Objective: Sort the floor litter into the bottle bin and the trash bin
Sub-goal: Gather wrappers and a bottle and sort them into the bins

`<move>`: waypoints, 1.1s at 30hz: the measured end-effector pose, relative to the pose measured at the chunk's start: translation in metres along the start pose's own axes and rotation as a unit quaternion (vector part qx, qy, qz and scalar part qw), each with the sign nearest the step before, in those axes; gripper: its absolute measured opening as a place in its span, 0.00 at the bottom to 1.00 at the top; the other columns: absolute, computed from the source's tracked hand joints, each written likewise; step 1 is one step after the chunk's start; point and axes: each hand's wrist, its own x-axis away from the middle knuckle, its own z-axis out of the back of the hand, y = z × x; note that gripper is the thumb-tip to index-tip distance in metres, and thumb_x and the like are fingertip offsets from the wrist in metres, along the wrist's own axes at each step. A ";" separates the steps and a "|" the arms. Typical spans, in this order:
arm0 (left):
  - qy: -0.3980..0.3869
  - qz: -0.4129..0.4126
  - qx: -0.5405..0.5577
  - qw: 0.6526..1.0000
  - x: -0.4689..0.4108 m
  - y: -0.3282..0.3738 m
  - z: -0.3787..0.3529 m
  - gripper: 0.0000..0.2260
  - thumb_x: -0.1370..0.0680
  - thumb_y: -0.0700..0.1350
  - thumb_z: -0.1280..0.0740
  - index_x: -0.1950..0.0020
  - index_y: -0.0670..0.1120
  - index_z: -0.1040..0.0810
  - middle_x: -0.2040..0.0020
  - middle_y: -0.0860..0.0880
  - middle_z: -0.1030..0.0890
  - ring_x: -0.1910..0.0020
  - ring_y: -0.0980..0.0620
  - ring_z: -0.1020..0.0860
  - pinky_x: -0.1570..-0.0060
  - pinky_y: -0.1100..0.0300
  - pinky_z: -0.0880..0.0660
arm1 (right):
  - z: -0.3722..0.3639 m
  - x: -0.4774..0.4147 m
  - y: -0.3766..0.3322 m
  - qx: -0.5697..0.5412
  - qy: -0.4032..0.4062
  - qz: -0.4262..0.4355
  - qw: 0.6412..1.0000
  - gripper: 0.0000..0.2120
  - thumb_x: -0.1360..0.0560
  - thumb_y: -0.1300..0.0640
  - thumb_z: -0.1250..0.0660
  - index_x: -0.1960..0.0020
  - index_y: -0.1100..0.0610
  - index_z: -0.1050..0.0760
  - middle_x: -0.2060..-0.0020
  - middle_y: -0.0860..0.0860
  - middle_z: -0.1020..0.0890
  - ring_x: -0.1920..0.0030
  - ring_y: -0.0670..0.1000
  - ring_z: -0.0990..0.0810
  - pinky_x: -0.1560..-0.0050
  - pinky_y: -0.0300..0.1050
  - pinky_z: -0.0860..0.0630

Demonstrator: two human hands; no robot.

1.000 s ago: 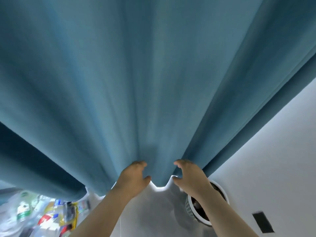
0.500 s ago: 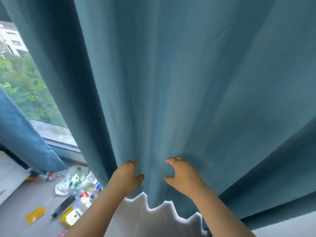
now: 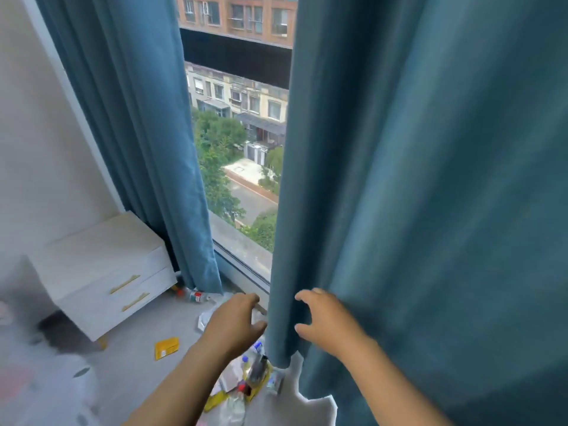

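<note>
Teal curtain [image 3: 415,179] edge hangs between left hand [image 3: 235,322], loosely curled and empty, and right hand [image 3: 322,324], grip unclear; floor litter [image 3: 255,373] (labels unreadable) lies below.

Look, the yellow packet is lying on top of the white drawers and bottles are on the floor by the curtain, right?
Not quite. The head view shows the yellow packet lying on the floor in front of the white drawers, not on top of them. The bottles are on the floor by the curtain, as you said.
</note>
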 end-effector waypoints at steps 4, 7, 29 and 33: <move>0.011 0.029 -0.008 0.999 -0.020 -0.064 0.045 0.19 0.24 0.52 0.37 0.33 0.50 0.30 0.37 0.50 0.26 0.38 0.51 0.26 0.41 0.58 0.28 | -0.007 -0.057 -0.062 0.003 0.004 0.040 0.999 0.24 0.26 0.54 0.35 0.31 0.51 0.32 0.39 0.49 0.26 0.38 0.52 0.28 0.42 0.44 0.28; 0.019 0.061 -0.009 0.998 -0.034 -0.107 0.073 0.19 0.24 0.51 0.37 0.34 0.49 0.30 0.38 0.49 0.26 0.40 0.50 0.26 0.41 0.57 0.28 | -0.014 -0.094 -0.101 0.000 -0.007 0.065 0.998 0.22 0.26 0.54 0.35 0.32 0.52 0.31 0.40 0.49 0.26 0.41 0.52 0.27 0.43 0.45 0.27; 0.057 0.254 0.040 0.965 -0.100 -0.240 0.129 0.20 0.22 0.52 0.38 0.32 0.48 0.31 0.36 0.49 0.28 0.39 0.50 0.27 0.44 0.60 0.30 | -0.059 -0.290 -0.206 0.067 -0.121 0.229 0.964 0.23 0.27 0.52 0.33 0.33 0.54 0.30 0.40 0.51 0.25 0.42 0.53 0.24 0.45 0.45 0.25; 0.060 0.272 0.053 0.959 -0.108 -0.269 0.136 0.21 0.22 0.53 0.38 0.30 0.49 0.33 0.34 0.50 0.29 0.38 0.50 0.28 0.43 0.61 0.31 | -0.072 -0.313 -0.228 0.070 -0.131 0.235 0.961 0.24 0.27 0.52 0.32 0.33 0.53 0.30 0.39 0.51 0.24 0.41 0.53 0.24 0.44 0.44 0.25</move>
